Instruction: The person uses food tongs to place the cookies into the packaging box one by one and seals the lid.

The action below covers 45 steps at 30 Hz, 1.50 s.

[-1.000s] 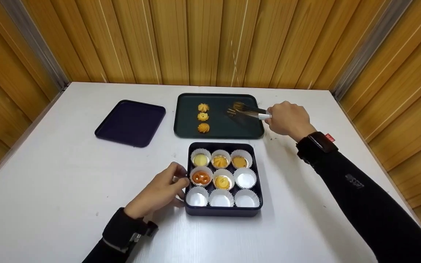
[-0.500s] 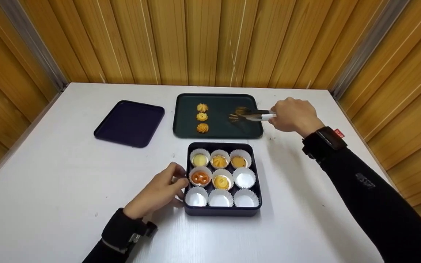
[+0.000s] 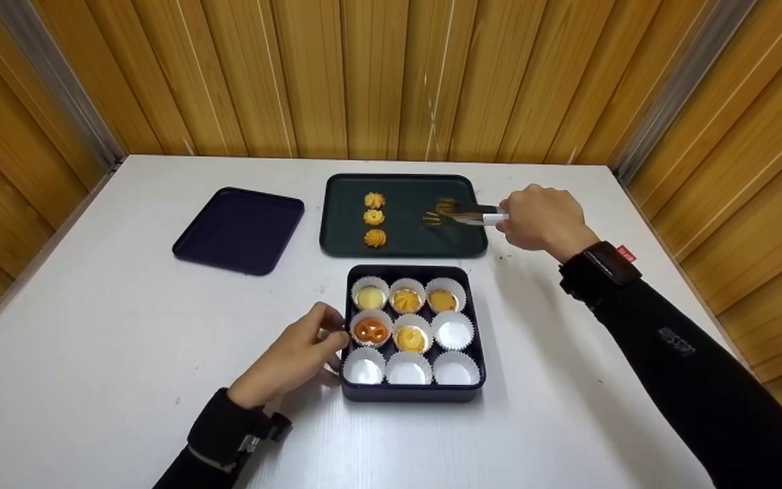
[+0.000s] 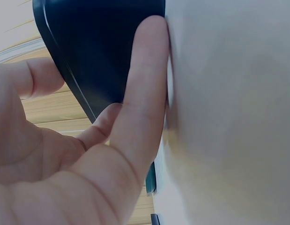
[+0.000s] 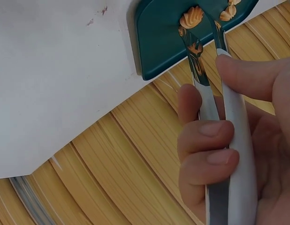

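In the head view, my right hand (image 3: 544, 221) grips metal tongs (image 3: 485, 219) with pale handles. The tong tips stand apart over the right half of a dark green tray (image 3: 401, 248). Three golden piped cookies (image 3: 375, 238) lie in a column on the tray's left side, clear of the tips. My left hand (image 3: 296, 353) touches the left side of a dark square box (image 3: 413, 392), one finger lying straight along its wall in the left wrist view. White paper cups (image 3: 453, 331) fill the box. Several hold treats, among them a pretzel (image 3: 371, 331); others are bare.
An empty dark purple square tray (image 3: 238, 231) lies at the back left of the white table (image 3: 126, 326). Wood-patterned walls (image 3: 377, 81) stand behind the table and at its sides. The green tray sits just behind the box.
My right hand has shifted slightly right and back, with the tongs still over the green tray. The left hand stays at the box, and the cookies have not moved.
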Tool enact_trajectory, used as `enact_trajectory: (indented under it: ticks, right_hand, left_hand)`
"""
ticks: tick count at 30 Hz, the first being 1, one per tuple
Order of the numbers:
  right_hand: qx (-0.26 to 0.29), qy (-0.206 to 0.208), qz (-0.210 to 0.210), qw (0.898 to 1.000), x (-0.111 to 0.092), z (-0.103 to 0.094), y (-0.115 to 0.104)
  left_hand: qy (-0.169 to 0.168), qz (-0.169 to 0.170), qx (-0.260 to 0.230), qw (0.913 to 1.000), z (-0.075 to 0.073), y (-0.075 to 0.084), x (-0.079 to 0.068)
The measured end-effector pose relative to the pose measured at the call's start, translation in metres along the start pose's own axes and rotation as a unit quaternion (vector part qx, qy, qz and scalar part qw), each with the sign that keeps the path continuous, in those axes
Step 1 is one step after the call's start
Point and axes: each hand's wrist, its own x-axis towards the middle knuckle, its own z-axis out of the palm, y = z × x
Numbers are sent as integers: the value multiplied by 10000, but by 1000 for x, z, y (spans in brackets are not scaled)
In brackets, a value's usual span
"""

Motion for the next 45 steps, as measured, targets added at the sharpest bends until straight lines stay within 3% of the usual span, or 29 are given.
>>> enact_trajectory:
  ticks: [9, 16, 26, 34, 45]
  right_hand:
    - [10, 37, -99, 9999, -6, 4, 11]
    - [52, 169, -216, 9996, -21, -3, 21]
    - [38, 601, -685, 9958, -76, -35, 27]
    - [-262, 728, -1319, 9882, -123, -58, 21]
    - [-704, 658, -2044, 9741, -159, -55, 9]
  left_hand:
    - [-21, 1, -18, 10000, 0, 0, -1]
    - [-12, 0, -27, 10000, 0, 0, 0]
    - [-29, 20, -82, 10000, 1, -1, 1]
    - [33, -23, -66, 10000, 0, -1, 0]
    - [27, -35, 0, 10000, 1, 0, 1]
